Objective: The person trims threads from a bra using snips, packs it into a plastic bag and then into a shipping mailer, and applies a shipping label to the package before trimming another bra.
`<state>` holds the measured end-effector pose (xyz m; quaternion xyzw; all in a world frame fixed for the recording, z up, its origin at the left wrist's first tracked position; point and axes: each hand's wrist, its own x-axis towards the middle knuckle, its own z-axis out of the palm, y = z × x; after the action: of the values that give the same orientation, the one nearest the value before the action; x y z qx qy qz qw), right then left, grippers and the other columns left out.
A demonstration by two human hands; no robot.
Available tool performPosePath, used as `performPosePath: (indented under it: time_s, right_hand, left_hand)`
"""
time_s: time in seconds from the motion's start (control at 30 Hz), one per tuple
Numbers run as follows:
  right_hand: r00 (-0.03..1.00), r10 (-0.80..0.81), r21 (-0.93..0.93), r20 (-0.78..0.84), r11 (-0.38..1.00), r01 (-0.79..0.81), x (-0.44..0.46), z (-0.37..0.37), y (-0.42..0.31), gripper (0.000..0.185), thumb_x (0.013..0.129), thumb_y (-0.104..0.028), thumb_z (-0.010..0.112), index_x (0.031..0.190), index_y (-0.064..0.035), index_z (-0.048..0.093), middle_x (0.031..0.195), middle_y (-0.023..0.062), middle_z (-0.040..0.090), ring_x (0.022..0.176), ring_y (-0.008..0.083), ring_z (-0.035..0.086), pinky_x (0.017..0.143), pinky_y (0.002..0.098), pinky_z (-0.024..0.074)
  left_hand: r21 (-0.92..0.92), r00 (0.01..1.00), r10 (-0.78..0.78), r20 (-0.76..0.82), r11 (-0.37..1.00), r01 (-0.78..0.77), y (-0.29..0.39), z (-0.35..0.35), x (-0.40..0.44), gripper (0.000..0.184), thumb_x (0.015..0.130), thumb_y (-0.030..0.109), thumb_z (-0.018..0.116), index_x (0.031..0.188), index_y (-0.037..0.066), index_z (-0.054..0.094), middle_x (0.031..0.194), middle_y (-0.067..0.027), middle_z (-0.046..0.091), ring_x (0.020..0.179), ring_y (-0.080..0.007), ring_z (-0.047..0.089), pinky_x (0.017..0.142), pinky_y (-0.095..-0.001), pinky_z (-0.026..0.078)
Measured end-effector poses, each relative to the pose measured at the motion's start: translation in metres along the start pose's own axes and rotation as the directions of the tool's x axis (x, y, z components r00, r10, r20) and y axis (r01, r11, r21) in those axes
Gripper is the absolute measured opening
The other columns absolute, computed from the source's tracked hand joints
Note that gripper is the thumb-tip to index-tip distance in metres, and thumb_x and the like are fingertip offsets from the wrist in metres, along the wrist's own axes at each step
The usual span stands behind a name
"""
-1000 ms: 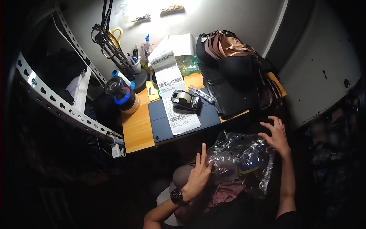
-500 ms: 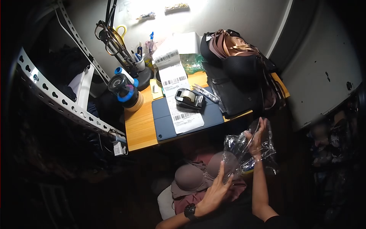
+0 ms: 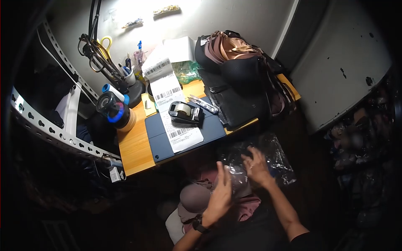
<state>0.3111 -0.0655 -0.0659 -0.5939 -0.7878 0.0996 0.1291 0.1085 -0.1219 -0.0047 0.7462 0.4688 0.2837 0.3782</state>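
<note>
A mauve padded bra lies on my lap, partly covered by my left hand. My left hand is upright over it, fingers stretched out, with a dark watch on the wrist. To its right, my right hand is raised with fingers apart and slightly bent. A clear plastic bag spreads behind and to the right of my right hand, its shiny film reaching towards my left fingers. Whether my fingertips touch the film cannot be made out.
On the wooden desk, a tape dispenser sits on printed labels over a blue-grey folder. A utility knife lies beside it. Black bras are piled at right. A white perforated rack stands left.
My right hand has moved down and left, out from the raised plastic bag, which now lies lower and flatter. My left hand has turned more upright. The view has shifted, moving the desk left.
</note>
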Motion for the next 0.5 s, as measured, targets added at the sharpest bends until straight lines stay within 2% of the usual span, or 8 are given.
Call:
performPosePath:
  time_s: [0.03,0.07,0.1,0.13,0.17,0.27,0.4,0.5]
  right_hand:
    - [1.0,0.005,0.361,-0.01,0.932,-0.001,0.003,-0.005,-0.014,0.042,0.083,-0.014,0.057,0.124,-0.005,0.05,0.126,0.0205,0.044,0.119,0.0339,0.041,0.1,0.042,0.0323]
    - [1.0,0.018,0.675,-0.018,0.738,-0.001,0.009,-0.008,-0.029,0.037,0.082,-0.008,0.057,0.118,-0.0063,0.054,0.119,0.0189,0.048,0.113,0.0323,0.046,0.096,0.0398,0.0364]
    - [0.971,-0.01,0.721,-0.24,0.667,0.185,0.02,0.002,-0.033,0.03,0.083,-0.009,0.055,0.112,-0.0002,0.052,0.11,0.0173,0.048,0.106,0.0331,0.048,0.09,0.0378,0.0407]
    - [0.876,0.117,0.524,-0.469,0.835,0.168,0.037,0.044,-0.029,0.035,0.08,-0.003,0.056,0.113,0.0015,0.047,0.11,0.0197,0.047,0.103,0.0342,0.048,0.088,0.0394,0.041]
    - [0.856,0.229,0.51,-0.463,0.859,0.046,0.044,0.049,-0.034,0.037,0.08,-0.003,0.057,0.115,0.003,0.044,0.11,0.0209,0.047,0.1,0.0354,0.048,0.087,0.0402,0.0409]
    - [0.876,0.396,0.583,-0.274,0.793,-0.177,0.044,0.052,-0.046,0.04,0.08,-0.004,0.058,0.116,0.0045,0.042,0.11,0.0226,0.046,0.099,0.0367,0.048,0.088,0.0408,0.0405]
    - [0.994,0.102,0.614,0.031,0.783,-0.1,0.003,0.037,-0.062,0.04,0.08,-0.004,0.059,0.116,0.0045,0.044,0.113,0.0235,0.046,0.102,0.0371,0.047,0.09,0.0404,0.0398]
    - [0.996,0.016,0.633,0.088,0.771,-0.068,0.001,0.027,-0.06,0.041,0.08,-0.004,0.059,0.116,0.0045,0.045,0.115,0.0242,0.046,0.105,0.0374,0.046,0.091,0.0402,0.0393]
  left_hand:
    - [-0.007,0.995,0.01,0.1,1.0,-0.009,0.006,0.009,0.002,0.094,0.062,-0.02,0.05,0.141,-0.007,0.002,0.145,-0.0304,-0.011,0.126,-0.0495,0.027,0.09,-0.0425,0.046]
    - [-0.06,0.99,0.121,0.077,0.991,-0.117,0.007,0.023,0.003,0.095,0.061,-0.017,0.048,0.142,-0.003,0.002,0.146,-0.0293,-0.009,0.118,-0.0524,0.036,0.078,-0.043,0.051]
    - [0.077,0.979,0.2,0.046,0.976,-0.203,0.01,0.041,0.0,0.089,0.063,-0.016,0.049,0.141,-0.006,0.008,0.146,-0.0294,-0.005,0.12,-0.0528,0.034,0.077,-0.0425,0.052]
    - [0.214,0.959,0.282,0.029,0.935,-0.282,0.015,0.055,-0.003,0.083,0.065,-0.014,0.049,0.139,-0.009,0.013,0.146,-0.0295,0.0,0.121,-0.0532,0.032,0.076,-0.042,0.053]
    - [0.29,0.984,0.126,0.128,0.944,-0.158,0.021,0.058,0.002,0.072,0.069,-0.011,0.049,0.136,-0.011,0.021,0.145,-0.0293,0.008,0.122,-0.0548,0.029,0.075,-0.0395,0.055]
    - [0.322,0.985,0.085,0.153,0.938,-0.131,0.028,0.039,0.005,0.069,0.072,-0.01,0.049,0.136,-0.01,0.024,0.145,-0.0289,0.008,0.121,-0.0543,0.031,0.071,-0.0374,0.057]
    - [0.446,0.982,0.011,0.188,0.89,-0.095,0.025,0.044,-0.002,0.064,0.073,-0.011,0.048,0.134,-0.01,0.03,0.145,-0.0289,0.01,0.121,-0.0522,0.034,0.07,-0.038,0.057]
    - [0.529,0.991,-0.045,0.123,0.848,-0.028,0.023,0.051,-0.003,0.062,0.071,-0.012,0.049,0.131,-0.009,0.035,0.145,-0.0287,0.01,0.121,-0.0501,0.037,0.068,-0.0387,0.057]
